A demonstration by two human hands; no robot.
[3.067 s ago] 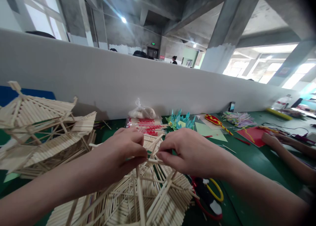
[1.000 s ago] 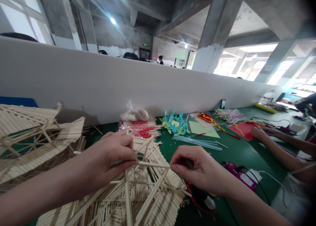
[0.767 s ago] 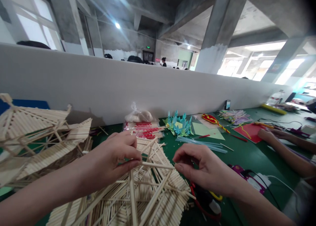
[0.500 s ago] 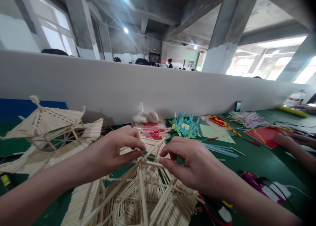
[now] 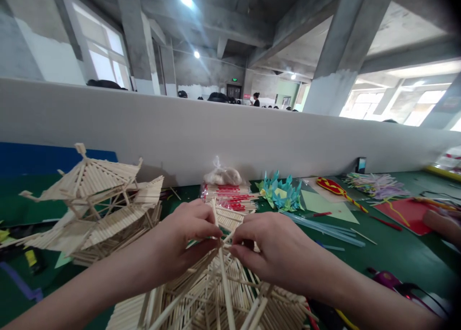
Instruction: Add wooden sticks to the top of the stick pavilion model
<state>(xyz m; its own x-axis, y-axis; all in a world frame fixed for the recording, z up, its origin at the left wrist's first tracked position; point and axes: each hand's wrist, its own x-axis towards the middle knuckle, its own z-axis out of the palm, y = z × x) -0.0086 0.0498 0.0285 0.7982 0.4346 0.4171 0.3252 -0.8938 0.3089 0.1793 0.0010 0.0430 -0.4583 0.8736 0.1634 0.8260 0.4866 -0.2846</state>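
Note:
A roof model of pale wooden sticks [image 5: 219,296] lies on the green table [image 5: 382,258] right before me. My left hand [image 5: 180,246] and my right hand [image 5: 268,246] meet over its peak. Both pinch a thin loose stick [image 5: 216,217] that points upward between the fingertips. The fingers hide the stick's lower end and the spot where the ribs join.
A finished stick pagoda [image 5: 95,202] stands at left. Behind my hands lie a pack of sticks with red bands [image 5: 230,198], a plastic bag [image 5: 223,175], teal paper flowers [image 5: 281,193], coloured papers and straws. Another person's hand [image 5: 441,224] rests at right. A grey partition [image 5: 216,133] closes the table's back.
The stick lay level between my hands a second ago; now it points upward. My right hand has moved left until both hands meet at the peak. The view has shifted right.

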